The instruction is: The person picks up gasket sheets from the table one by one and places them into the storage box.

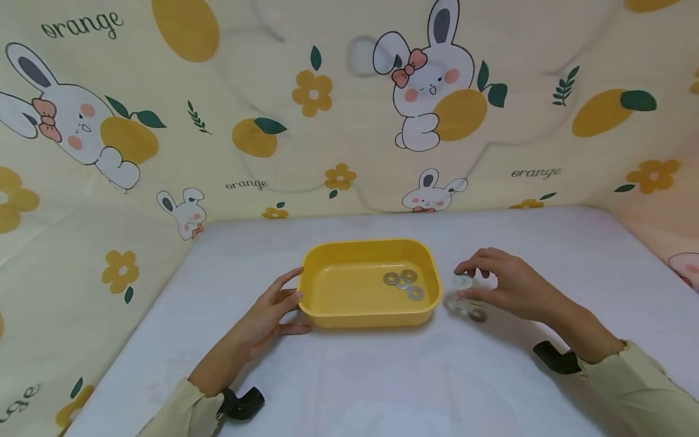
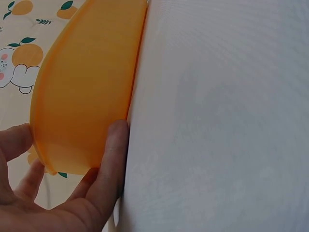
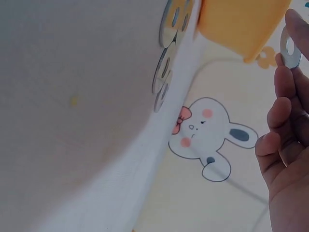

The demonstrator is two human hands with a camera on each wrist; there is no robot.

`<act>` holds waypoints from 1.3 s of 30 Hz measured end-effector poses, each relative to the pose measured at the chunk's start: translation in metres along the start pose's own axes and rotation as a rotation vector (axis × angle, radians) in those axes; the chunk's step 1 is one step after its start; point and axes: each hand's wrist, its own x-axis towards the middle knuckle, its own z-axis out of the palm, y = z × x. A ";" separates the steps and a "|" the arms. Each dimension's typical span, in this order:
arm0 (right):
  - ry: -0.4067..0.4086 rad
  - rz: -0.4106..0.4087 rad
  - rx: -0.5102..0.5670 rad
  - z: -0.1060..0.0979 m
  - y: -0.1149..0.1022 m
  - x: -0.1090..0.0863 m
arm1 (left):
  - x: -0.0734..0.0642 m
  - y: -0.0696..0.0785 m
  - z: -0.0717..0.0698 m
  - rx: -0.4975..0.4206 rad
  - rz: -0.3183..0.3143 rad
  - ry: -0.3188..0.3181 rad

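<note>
At the left end of a yellow plastic tray (image 1: 349, 320), my left hand (image 1: 266, 321) holds the corner. In the left wrist view one fingertip touches the tray's rim (image 2: 41, 145), while another digit lies along the wall's lower edge by the table. My right hand (image 1: 508, 284) pinches a flat metal washer (image 3: 290, 47) between thumb and fingertips, just above the table to the right of the tray. Beneath that hand lie several more washers (image 1: 477, 315), partly hidden by it in the head view. Inside the tray, several washers (image 1: 415, 293) lie at its right side.
A white cloth covers the table (image 1: 371, 382). Behind it and along the sides hangs a cream curtain (image 1: 338, 91) printed with rabbits and oranges. Dark wrist mounts (image 1: 243, 403) sit at both sleeve cuffs, close to the tabletop.
</note>
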 end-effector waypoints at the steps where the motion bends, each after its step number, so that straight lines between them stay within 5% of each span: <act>1: -0.007 0.009 0.003 0.000 -0.001 0.001 | -0.001 0.000 -0.001 -0.002 0.000 0.000; 11: -0.043 0.039 -0.003 -0.003 -0.010 0.011 | -0.003 0.002 -0.001 -0.015 -0.006 -0.010; 22: -0.124 0.084 0.000 -0.008 -0.030 0.043 | -0.003 0.000 -0.001 -0.009 0.004 -0.013; 39: -0.204 -0.012 0.094 0.003 -0.055 0.103 | -0.002 0.000 -0.003 -0.012 0.007 -0.016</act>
